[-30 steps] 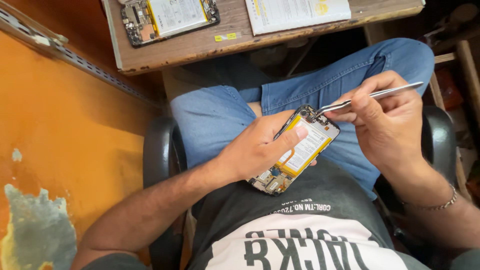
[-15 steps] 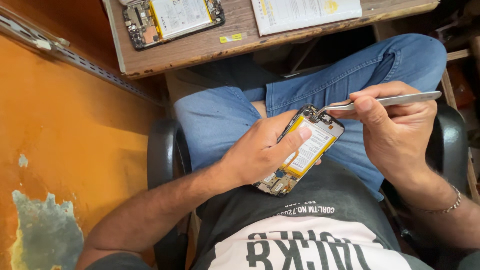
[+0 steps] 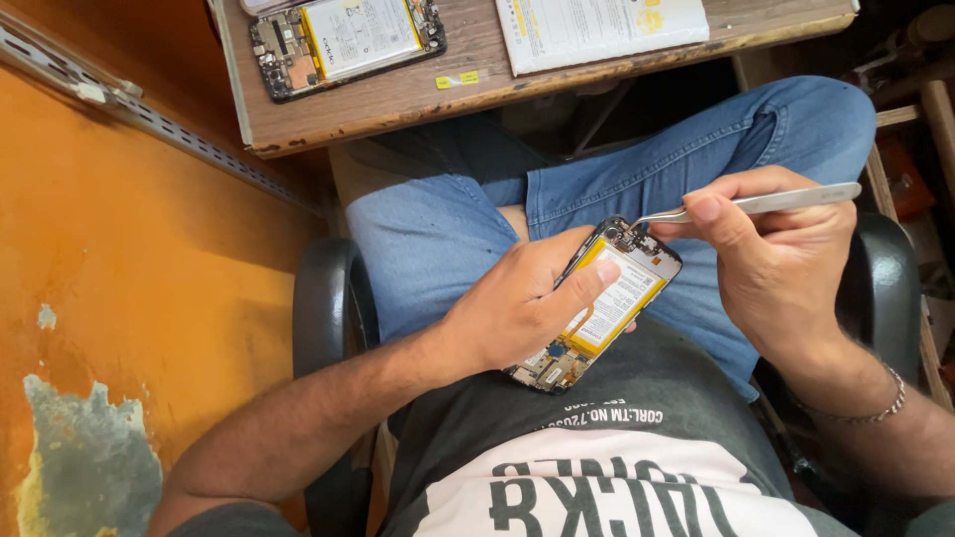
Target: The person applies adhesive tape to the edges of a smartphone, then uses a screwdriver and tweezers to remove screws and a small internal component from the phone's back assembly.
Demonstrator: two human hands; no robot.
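Your left hand grips the opened phone with its yellow-edged battery over your lap; your right hand pinches slim metal tweezers, tips at the top-edge board. Back cover off, battery still seated.

A white rectangular label lay on the yellow battery just beside the left hand. Well above both hands, a second white label and a white-and-yellow printed sheet lay.
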